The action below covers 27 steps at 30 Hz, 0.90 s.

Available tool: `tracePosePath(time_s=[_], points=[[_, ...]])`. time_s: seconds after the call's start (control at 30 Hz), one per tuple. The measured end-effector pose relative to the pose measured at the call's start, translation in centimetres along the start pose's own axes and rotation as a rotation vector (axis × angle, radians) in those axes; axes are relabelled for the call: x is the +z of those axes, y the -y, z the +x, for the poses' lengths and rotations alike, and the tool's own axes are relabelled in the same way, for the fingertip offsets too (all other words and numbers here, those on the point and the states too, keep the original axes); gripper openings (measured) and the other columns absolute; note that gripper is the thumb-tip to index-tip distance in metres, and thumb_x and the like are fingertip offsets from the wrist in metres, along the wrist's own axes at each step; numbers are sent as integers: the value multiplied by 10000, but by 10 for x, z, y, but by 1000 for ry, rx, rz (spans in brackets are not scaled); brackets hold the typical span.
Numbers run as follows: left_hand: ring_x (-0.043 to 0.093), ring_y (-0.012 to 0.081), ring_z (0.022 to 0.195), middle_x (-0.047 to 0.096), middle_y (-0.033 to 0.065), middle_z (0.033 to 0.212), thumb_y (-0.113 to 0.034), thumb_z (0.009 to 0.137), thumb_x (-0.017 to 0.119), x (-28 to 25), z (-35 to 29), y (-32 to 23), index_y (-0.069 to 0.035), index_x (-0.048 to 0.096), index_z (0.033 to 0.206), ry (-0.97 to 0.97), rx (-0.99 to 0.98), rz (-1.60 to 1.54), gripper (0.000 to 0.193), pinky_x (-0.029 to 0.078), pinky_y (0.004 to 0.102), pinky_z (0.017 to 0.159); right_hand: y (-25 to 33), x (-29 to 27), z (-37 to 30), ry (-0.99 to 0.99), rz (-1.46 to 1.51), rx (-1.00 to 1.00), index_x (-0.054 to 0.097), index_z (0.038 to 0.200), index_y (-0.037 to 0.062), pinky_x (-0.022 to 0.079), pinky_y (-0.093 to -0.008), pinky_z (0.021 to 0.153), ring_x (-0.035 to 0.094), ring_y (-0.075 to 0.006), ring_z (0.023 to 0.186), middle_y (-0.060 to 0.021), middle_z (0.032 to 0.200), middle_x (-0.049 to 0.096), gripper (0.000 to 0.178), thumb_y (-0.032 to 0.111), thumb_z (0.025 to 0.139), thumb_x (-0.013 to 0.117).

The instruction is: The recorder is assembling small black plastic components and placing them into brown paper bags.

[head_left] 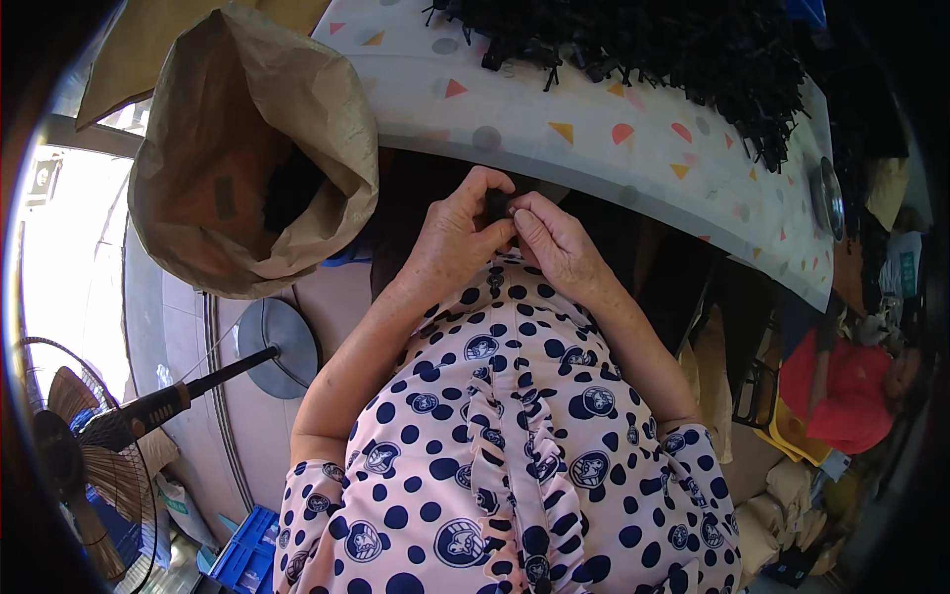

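Just off the near edge of the table, my two hands meet in front of my body. A small black part [498, 205] sits between the thumb and curled fingers of my left hand [457, 236]. Thumb and forefinger of my right hand [560, 243] pinch at its right side. The fingers cover most of the part, so its exact kind does not show. On the table lies a large heap of small black pieces [643, 45] with thin prongs. A brown paper sack [341, 129] stands gaping at my left, with something black [294, 188] inside.
A patterned cloth [554, 99] covers the table, and a metal bowl [827, 198] sits at its right end. A standing fan [94, 436] and a blue crate [247, 554] are at lower left. A person in red [841, 391] is at far right.
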State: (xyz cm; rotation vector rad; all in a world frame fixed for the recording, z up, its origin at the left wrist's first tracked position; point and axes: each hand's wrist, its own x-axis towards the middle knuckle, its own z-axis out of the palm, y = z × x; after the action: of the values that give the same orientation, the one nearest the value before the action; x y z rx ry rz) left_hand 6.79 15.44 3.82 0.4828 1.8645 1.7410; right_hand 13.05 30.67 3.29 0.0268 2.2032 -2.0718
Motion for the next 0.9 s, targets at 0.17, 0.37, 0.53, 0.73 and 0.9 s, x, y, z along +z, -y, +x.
tracePosePath(time_s=[0.17,0.37,0.53,0.73,0.9], points=[[505,92,613,553,60,698,-6,788,628,-4,0,6,-59,489,1056,-30,39,198,306,433,250,559,3,0,-1,40,-146,10,530,1075,8,391,-200,552,440,-58,603,11,692,491,218,189,1001,434],[586,290,597,579,131,711,-24,777,610,1,-1,-8,-67,485,1019,4,100,416,276,460,354,563,2,3,-2,-35,-170,-13,555,1048,6,404,-215,564,451,-67,607,4,690,498,216,183,996,442],[605,370,724,608,171,823,-26,772,610,14,-3,-5,-64,497,1034,-177,297,734,288,485,368,616,-9,7,-1,-138,-96,-38,567,1040,19,405,-210,572,455,-68,616,16,717,519,212,182,1001,436],[622,303,680,604,121,846,-1,820,578,17,4,-2,-68,469,1061,-144,243,474,272,498,356,591,-17,0,2,-116,155,-30,539,1102,31,348,-172,508,401,-34,568,1,762,520,225,211,1001,450],[583,95,710,544,28,935,-40,930,521,-3,6,-19,-71,463,1235,-47,33,-436,312,458,194,594,-11,-6,2,-193,350,-19,534,1088,42,321,-162,448,400,-28,513,-23,784,563,199,205,990,477]])
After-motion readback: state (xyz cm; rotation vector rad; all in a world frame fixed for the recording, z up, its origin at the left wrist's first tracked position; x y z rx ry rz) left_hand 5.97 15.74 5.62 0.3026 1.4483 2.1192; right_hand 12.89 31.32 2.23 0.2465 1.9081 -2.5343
